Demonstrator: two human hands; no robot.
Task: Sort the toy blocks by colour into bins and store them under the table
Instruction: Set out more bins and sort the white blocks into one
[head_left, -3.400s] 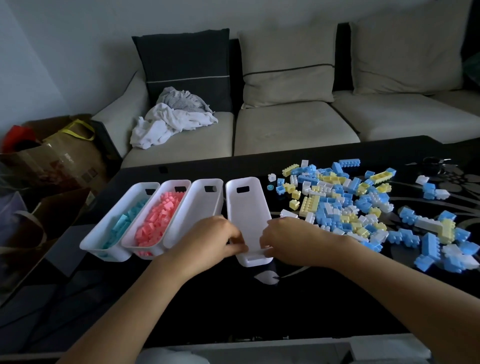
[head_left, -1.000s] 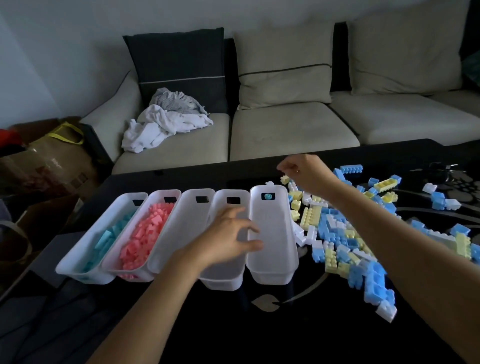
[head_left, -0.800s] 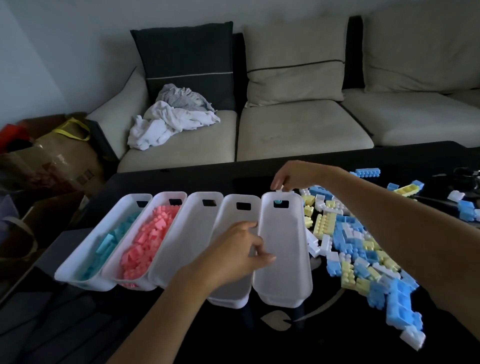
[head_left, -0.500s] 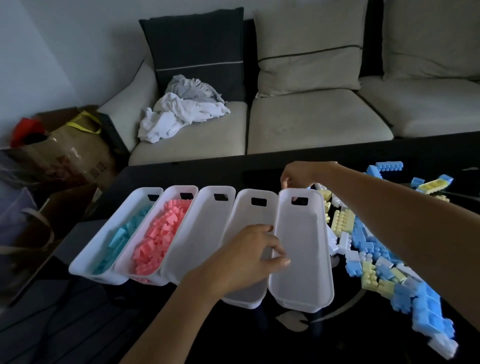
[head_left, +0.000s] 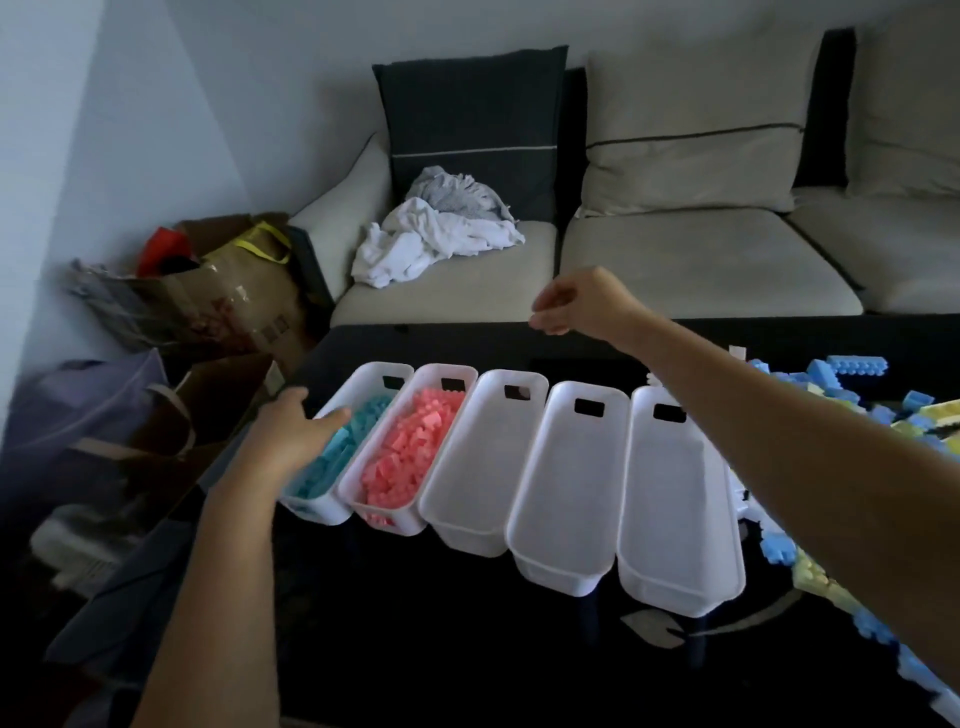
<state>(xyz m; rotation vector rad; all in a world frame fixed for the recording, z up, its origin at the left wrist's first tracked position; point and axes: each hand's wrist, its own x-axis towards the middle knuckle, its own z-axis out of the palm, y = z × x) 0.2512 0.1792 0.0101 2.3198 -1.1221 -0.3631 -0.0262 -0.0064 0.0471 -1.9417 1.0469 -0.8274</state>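
Note:
Five white bins stand in a row on the black table (head_left: 467, 649). The leftmost bin (head_left: 375, 371) holds teal blocks and the second bin (head_left: 459, 372) holds pink blocks. The other three bins (head_left: 576, 483) are empty. My left hand (head_left: 296, 434) lies on the left rim of the teal bin, fingers stretched over the blocks. My right hand (head_left: 576, 304) hovers above the table's far edge, behind the bins, with its fingertips pinched together on a small piece that they hide. Loose blue, yellow and white blocks (head_left: 852, 384) lie at the right, partly behind my right forearm.
A beige sofa (head_left: 701, 265) runs along the far side of the table, with a heap of white and grey cloth (head_left: 431, 234) on its left seat. Cardboard boxes and bags (head_left: 208, 306) crowd the floor to the left of the table.
My left hand went from the fourth bin to the teal bin's rim. My right hand pinched a small teal piece behind the fifth bin, then rose and moved left. My view turned left.

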